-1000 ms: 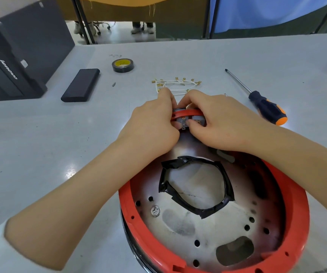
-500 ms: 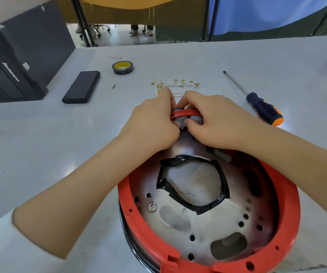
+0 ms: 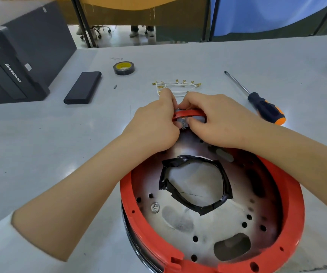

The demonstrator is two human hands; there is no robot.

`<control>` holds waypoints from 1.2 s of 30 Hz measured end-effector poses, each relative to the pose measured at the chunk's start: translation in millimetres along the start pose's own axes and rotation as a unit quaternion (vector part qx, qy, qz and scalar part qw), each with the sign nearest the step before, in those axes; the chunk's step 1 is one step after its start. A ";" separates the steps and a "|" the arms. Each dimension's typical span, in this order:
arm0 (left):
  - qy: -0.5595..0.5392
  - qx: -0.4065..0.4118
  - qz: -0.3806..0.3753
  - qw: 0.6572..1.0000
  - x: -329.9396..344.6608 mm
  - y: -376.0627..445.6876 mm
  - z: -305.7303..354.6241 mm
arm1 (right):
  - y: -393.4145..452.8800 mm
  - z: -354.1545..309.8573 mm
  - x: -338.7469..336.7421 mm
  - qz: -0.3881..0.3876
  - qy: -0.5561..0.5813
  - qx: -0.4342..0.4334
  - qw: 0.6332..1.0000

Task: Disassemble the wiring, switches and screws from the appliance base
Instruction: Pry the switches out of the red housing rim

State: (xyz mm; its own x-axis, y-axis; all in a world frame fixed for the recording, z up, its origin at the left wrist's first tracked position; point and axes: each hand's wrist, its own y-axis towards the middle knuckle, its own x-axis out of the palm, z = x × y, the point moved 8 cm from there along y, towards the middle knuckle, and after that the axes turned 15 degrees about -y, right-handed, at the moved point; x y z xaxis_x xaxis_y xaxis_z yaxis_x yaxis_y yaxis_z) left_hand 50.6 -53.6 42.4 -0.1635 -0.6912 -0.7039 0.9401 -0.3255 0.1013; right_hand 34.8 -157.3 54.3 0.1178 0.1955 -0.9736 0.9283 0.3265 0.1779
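The appliance base lies upside down near me, a red plastic ring around a metal plate with a hole edged in black tape. One screw sits in the plate at lower left. At the base's far rim both hands pinch a small grey switch set under the red rim. My left hand grips it from the left, my right hand from the right. A bundle of white wires with brass terminals lies on the table just beyond my fingers.
An orange-and-black screwdriver lies to the right of my hands. A roll of black tape, a flat black block and a loose screw lie at the back left, next to a black computer case.
Both hands stay on the switch at the far rim with only slight finger shifts. The view has tipped, showing more of the base's near edge.
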 end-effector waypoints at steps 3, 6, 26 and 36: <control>0.003 -0.007 0.002 1.000 0.2 1.3 0.2 | 1.7 0.2 0.0 0.008 0.001 0.002 1.000; -0.002 -0.014 0.000 1.000 0.2 1.7 -0.6 | 2.0 0.3 0.6 0.006 -0.002 0.007 1.000; 0.041 0.024 0.014 0.999 0.4 0.1 2.1 | 0.7 -0.8 -0.5 0.008 -0.043 -0.025 0.999; 0.045 0.018 0.037 0.998 -1.2 0.0 0.0 | -0.2 -1.8 -0.9 0.011 -0.029 -0.013 0.999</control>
State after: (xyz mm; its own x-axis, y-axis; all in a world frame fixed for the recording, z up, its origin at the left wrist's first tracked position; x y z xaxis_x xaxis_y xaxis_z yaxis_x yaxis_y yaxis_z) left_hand 50.8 -52.8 43.2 -0.0651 -0.6544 -0.7533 0.9367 -0.3003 0.1799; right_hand 33.8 -155.9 55.4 0.1592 0.1491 -0.9759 0.9160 0.3463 0.2023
